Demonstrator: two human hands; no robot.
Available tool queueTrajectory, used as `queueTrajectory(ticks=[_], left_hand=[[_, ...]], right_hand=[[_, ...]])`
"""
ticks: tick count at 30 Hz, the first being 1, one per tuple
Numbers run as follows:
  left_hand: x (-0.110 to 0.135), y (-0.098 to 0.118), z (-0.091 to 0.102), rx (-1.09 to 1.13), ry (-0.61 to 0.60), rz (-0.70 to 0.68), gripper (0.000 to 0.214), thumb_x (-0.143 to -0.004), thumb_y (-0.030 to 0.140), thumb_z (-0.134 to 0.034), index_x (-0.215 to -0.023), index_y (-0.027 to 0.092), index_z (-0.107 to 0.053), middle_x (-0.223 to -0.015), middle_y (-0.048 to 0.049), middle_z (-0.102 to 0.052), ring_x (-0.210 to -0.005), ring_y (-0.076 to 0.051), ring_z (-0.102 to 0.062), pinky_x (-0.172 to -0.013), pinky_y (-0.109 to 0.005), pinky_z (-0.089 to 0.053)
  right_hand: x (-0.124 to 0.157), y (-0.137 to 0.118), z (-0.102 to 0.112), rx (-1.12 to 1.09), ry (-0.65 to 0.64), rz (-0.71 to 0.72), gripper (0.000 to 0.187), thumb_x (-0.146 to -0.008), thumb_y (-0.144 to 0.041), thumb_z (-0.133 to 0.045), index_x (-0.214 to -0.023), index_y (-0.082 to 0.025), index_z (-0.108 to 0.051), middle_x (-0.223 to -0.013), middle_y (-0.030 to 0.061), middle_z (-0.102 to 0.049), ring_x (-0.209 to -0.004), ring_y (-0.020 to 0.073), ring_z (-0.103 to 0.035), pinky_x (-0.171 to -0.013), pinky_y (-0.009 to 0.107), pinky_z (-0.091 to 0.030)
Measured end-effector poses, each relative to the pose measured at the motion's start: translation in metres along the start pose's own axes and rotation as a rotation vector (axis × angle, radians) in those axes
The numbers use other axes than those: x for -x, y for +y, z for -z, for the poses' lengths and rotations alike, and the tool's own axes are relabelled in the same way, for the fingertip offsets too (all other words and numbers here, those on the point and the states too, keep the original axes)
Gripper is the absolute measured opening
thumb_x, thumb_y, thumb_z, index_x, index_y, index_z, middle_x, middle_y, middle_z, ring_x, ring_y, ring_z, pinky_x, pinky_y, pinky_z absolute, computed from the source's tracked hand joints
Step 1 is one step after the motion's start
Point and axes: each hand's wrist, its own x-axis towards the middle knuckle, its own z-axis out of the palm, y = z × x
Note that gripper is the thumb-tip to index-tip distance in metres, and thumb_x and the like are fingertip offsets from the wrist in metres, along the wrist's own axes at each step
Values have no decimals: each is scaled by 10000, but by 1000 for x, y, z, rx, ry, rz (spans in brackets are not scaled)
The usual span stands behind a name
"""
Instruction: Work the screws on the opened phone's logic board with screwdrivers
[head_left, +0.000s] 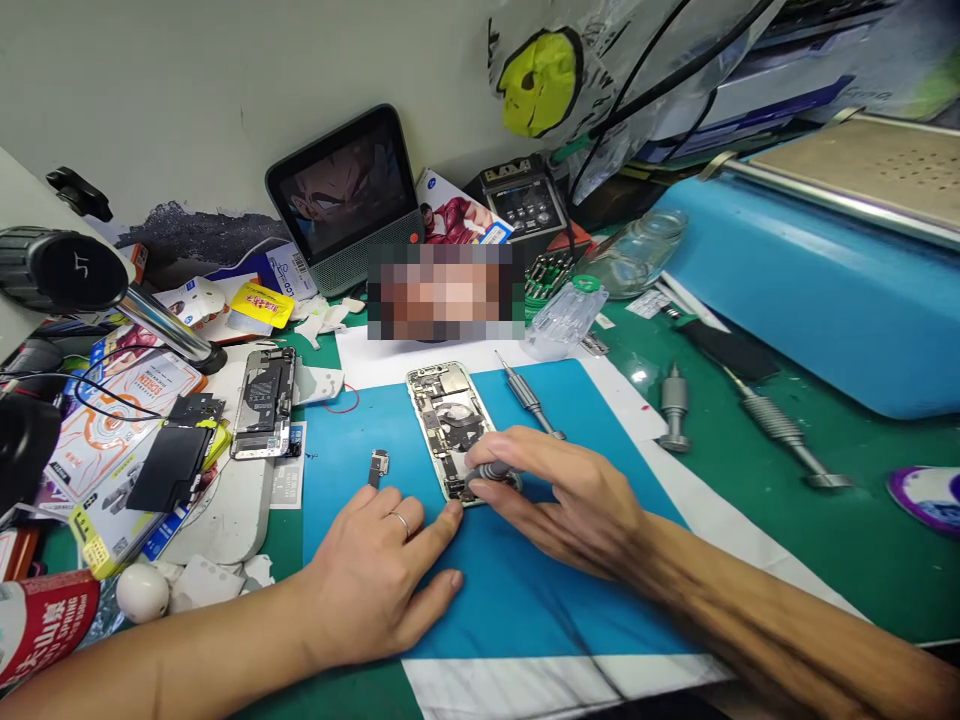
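Observation:
An opened phone point(457, 415) with its inner parts showing lies on a blue mat point(555, 590). My right hand point(555, 490) is closed around a grey screwdriver point(491, 475) over the phone's lower end; its tip is hidden. My left hand point(394, 565) rests on the mat, fingers stretched out, the index fingertip at the phone's lower left corner. Just above the left hand lies a small phone part point(379, 464) with a dark flex strip. Another grey screwdriver point(529, 395) lies to the right of the phone.
Left of the mat are a phone screen assembly point(262, 400), boxes and a red-labelled bottle point(56, 615). A display point(349, 190) stands at the back. More screwdrivers point(784, 420) and a glass jar point(645, 255) are on the right, near a large blue sheet point(810, 300).

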Motion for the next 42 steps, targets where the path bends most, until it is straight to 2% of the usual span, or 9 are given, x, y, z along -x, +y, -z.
queueTrajectory(ticks=[9,19,25,33,39,42], left_hand=[[-1,1,0,2,18,4,384,-998,373,-475,-1260,119,-595,-830,-59,-582,-706,-221,-509,-608,-376,-372],[-2,1,1,-3,28,3,379,-1002,372,-465,-1251,124,-605,-826,-62,-591,-715,-218,-521,-622,-375,-392],[-2,0,0,8,17,10,404,-997,379,-487,-1302,130,-579,-834,-57,-584,-717,-219,-516,-618,-375,-372],[-1,1,0,8,18,10,364,-992,362,-494,-1250,129,-603,-831,-55,-581,-715,-218,-503,-620,-373,-346],[-3,1,1,6,26,9,365,-999,365,-480,-1255,133,-594,-831,-56,-587,-717,-215,-512,-627,-376,-373],[-3,1,1,-1,20,13,355,-992,366,-484,-1233,137,-608,-822,-56,-587,-712,-216,-513,-612,-374,-375]], right_hand=[[-4,-5,2,66,21,123,319,-913,-100,-655,-1195,-141,-511,-877,57,-731,-791,142,-704,-657,270,-629],[-7,-7,4,74,-18,89,371,-888,-55,-626,-1232,-157,-532,-979,88,-725,-871,172,-711,-707,281,-626],[-9,-7,3,62,28,117,425,-875,-29,-576,-1281,-124,-495,-989,110,-709,-880,185,-690,-690,301,-623],[-7,-7,6,102,-25,114,325,-882,-76,-657,-1173,-157,-537,-973,86,-710,-883,166,-706,-730,279,-622],[-8,-7,6,111,-9,137,274,-925,-80,-542,-1190,-150,-535,-977,88,-710,-881,164,-704,-692,279,-619],[-5,-6,6,116,-20,152,288,-904,-97,-598,-1179,-158,-540,-990,92,-707,-889,178,-706,-682,294,-615]])
